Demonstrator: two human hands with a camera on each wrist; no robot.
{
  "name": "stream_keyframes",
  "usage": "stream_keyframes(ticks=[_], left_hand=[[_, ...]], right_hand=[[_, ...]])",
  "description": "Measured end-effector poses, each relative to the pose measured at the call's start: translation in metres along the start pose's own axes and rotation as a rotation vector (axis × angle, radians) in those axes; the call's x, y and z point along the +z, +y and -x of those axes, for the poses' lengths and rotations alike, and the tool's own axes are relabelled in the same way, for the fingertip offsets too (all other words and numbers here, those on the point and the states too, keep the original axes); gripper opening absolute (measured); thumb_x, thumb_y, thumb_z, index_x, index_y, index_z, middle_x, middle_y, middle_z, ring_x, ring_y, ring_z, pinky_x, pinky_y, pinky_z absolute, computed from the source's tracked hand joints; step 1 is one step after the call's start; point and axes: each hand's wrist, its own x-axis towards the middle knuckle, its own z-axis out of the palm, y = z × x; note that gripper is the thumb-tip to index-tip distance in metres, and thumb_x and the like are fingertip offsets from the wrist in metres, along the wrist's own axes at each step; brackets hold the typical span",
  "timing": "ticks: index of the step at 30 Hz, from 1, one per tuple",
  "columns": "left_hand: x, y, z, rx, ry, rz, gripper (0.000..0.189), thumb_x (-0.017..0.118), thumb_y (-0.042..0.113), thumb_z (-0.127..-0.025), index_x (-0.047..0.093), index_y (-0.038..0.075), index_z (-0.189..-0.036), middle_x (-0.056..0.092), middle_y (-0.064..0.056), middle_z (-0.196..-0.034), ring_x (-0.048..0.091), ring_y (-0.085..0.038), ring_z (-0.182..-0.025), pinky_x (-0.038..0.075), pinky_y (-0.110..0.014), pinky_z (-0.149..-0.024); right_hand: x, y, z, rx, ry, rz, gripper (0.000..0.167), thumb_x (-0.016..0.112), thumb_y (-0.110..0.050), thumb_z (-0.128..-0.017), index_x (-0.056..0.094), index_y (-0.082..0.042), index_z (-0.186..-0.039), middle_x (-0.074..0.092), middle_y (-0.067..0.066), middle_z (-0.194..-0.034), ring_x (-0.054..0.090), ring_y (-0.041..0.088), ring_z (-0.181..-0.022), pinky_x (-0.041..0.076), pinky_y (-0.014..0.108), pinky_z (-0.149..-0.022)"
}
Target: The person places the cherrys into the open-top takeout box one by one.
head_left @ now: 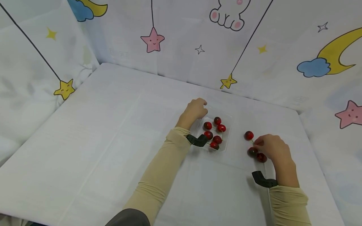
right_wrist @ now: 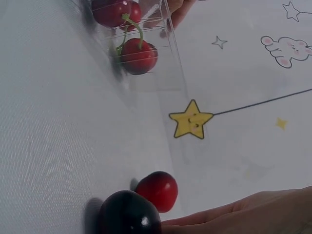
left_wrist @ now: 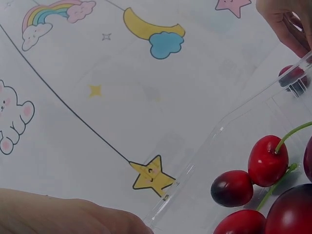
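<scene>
A clear plastic box (head_left: 228, 142) holds several dark red cherries (head_left: 217, 139), some with green stems. My left hand (head_left: 195, 110) grips the box's far left rim with bent fingers; in the right wrist view its fingers (right_wrist: 181, 13) show behind the clear wall. To the right of the box, three loose cherries lie on the table: one red cherry (head_left: 249, 135) farther off and two darker cherries (head_left: 261, 157) nearer. My right hand (head_left: 272, 147) reaches down among them, its thumb and forefinger pinching at a cherry's stem. Its fingertips partly hide the contact.
A white cloth covers the table (head_left: 99, 141). Upright white sheets with printed stars, moons and a rabbit stand along the back and sides (head_left: 181, 62). Black wrist mounts (head_left: 264, 180) stick out from both forearms.
</scene>
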Motion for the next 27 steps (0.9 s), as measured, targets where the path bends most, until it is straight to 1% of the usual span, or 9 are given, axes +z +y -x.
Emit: stream_keyframes(ticks=[10, 14, 18, 22, 27], left_hand=[[0.0011, 0.0005, 0.0000, -0.003, 0.014, 0.018, 0.042, 0.051, 0.020, -0.096, 0.051, 0.012, -0.137, 0.054, -0.006, -0.138, 0.052, -0.023, -0.122, 0.046, -0.038, -0.096], [0.0003, 0.0010, 0.0008, -0.005, 0.005, 0.017, 0.043, 0.050, 0.021, -0.096, 0.050, 0.012, -0.138, 0.053, -0.006, -0.138, 0.053, -0.023, -0.121, 0.047, -0.037, -0.096], [0.0004, 0.0015, 0.0016, -0.011, 0.004, 0.023, 0.043, 0.050, 0.021, -0.096, 0.050, 0.012, -0.138, 0.053, -0.006, -0.138, 0.055, -0.021, -0.116, 0.047, -0.036, -0.093], [0.0008, 0.0019, 0.0021, -0.013, 0.010, 0.031, 0.043, 0.051, 0.020, -0.096, 0.050, 0.012, -0.138, 0.054, -0.006, -0.137, 0.055, -0.020, -0.111, 0.048, -0.035, -0.090], [0.0013, 0.0025, 0.0021, -0.016, 0.018, 0.029, 0.042, 0.052, 0.020, -0.095, 0.051, 0.012, -0.137, 0.054, -0.006, -0.138, 0.054, -0.022, -0.117, 0.047, -0.037, -0.094]], right_hand=[[0.0009, -0.0022, -0.0006, 0.012, 0.018, 0.021, 0.028, 0.068, -0.024, -0.085, 0.069, -0.007, -0.107, 0.070, 0.017, -0.104, 0.061, 0.027, -0.079, 0.045, 0.036, -0.055], [0.0009, -0.0036, -0.0002, 0.026, 0.017, 0.019, 0.027, 0.067, -0.023, -0.085, 0.069, -0.006, -0.107, 0.070, 0.016, -0.102, 0.059, 0.024, -0.074, 0.044, 0.036, -0.054], [0.0025, -0.0050, -0.0007, 0.043, 0.021, 0.018, 0.027, 0.067, -0.023, -0.086, 0.069, -0.005, -0.106, 0.070, 0.015, -0.098, 0.058, 0.023, -0.071, 0.044, 0.035, -0.053], [0.0039, -0.0060, -0.0022, 0.041, 0.037, 0.028, 0.026, 0.067, -0.025, -0.086, 0.069, -0.006, -0.104, 0.070, 0.015, -0.097, 0.059, 0.024, -0.073, 0.043, 0.035, -0.054], [0.0063, -0.0075, -0.0045, 0.032, 0.059, 0.039, 0.023, 0.065, -0.025, -0.087, 0.069, -0.007, -0.101, 0.070, 0.014, -0.094, 0.059, 0.026, -0.074, 0.042, 0.035, -0.054]])
